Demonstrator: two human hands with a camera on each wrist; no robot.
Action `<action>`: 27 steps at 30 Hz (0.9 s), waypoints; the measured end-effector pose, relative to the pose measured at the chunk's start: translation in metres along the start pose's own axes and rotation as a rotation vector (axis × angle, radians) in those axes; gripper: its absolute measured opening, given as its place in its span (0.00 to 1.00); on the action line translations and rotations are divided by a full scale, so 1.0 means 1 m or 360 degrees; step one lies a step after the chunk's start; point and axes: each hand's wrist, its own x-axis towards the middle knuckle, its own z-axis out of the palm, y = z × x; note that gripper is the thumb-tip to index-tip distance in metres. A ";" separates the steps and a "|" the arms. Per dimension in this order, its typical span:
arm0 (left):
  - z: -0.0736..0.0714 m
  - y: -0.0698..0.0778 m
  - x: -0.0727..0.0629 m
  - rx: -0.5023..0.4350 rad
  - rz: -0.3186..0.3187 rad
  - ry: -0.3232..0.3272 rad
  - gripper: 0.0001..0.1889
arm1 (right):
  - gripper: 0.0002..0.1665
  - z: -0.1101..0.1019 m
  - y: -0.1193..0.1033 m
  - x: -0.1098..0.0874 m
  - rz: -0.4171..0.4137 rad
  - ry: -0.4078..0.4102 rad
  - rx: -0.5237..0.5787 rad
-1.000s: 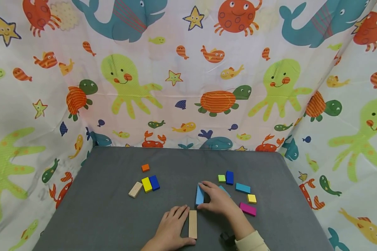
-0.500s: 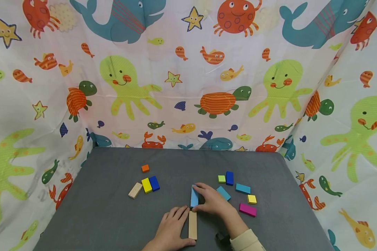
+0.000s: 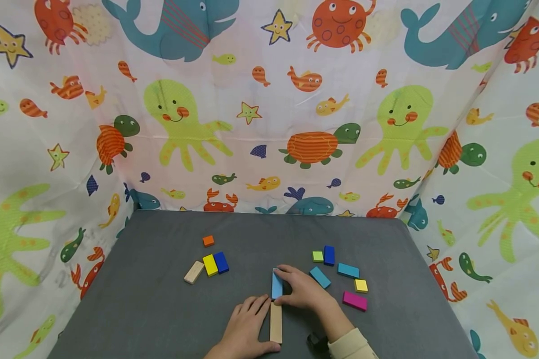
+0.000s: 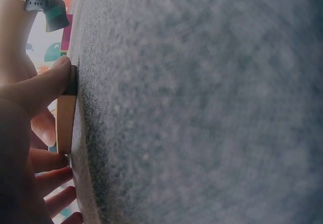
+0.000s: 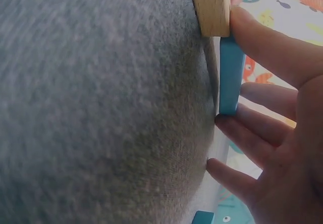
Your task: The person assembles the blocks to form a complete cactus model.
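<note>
A natural wooden block [image 3: 276, 323] lies lengthwise near the front of the grey table. My left hand [image 3: 244, 326] holds it from the left, thumb at the near end and forefinger by the far end; the left wrist view shows the thumb [image 4: 60, 75] against the block. Straight beyond it is a light blue block [image 3: 276, 285], in line with the wooden one. My right hand [image 3: 306, 290] grips this blue block by its two ends, between thumb and fingers. In the right wrist view the blue block [image 5: 230, 77] appears to meet the wooden block's end [image 5: 214, 17].
On the left lie an orange block [image 3: 208, 241], a wooden block [image 3: 194, 272], a yellow block [image 3: 210, 265] and a blue one [image 3: 221, 262]. To the right are a blue block [image 3: 320, 277], a magenta block [image 3: 355, 301] and several others. A patterned curtain [image 3: 251, 174] surrounds the table.
My right hand has moved the light blue block left and slightly nearer, into line with the wooden block's far end. My left hand has stayed in place around the wooden block.
</note>
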 end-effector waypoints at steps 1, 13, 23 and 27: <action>0.000 0.000 0.000 -0.0008 -0.0007 -0.0003 0.59 | 0.51 0.000 0.001 0.000 -0.0001 -0.0007 -0.0006; 0.000 0.001 -0.002 0.0028 0.0001 0.0020 0.57 | 0.42 0.006 0.008 -0.002 -0.0133 0.0023 -0.0041; 0.003 -0.002 -0.001 0.0012 0.0057 0.0051 0.57 | 0.40 0.012 0.003 -0.002 -0.0029 0.0045 -0.0072; 0.002 -0.002 0.000 -0.0028 0.0036 0.0021 0.58 | 0.40 0.013 0.004 -0.003 -0.0033 0.0046 0.0005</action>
